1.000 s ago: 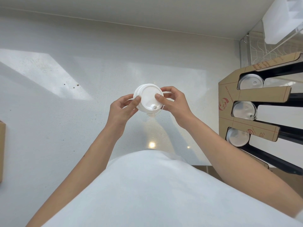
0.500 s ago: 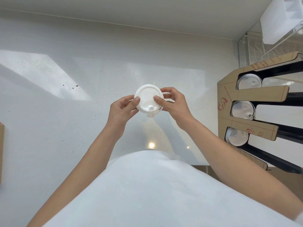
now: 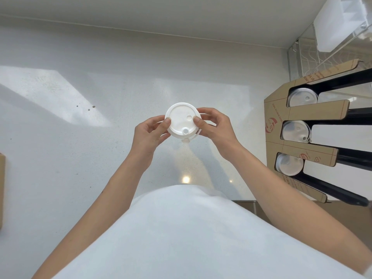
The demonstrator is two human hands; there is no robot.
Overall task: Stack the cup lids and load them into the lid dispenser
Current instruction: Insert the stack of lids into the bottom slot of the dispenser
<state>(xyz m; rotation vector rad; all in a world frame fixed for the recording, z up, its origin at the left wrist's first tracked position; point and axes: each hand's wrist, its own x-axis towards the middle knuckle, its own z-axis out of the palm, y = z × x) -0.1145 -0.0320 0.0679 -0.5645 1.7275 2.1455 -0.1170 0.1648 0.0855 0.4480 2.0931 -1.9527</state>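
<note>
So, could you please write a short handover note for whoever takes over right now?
Left hand and right hand both grip the white lid stack by its rim, above the counter.
The cardboard lid dispenser stands at the right; each of its three slots shows lids.
Done: the lids in hand look nested.
Left: load them into a dispenser slot.

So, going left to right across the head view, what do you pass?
Cardboard box edge → dark specks on the counter → left hand → white lids → right hand → cardboard lid dispenser.
</note>
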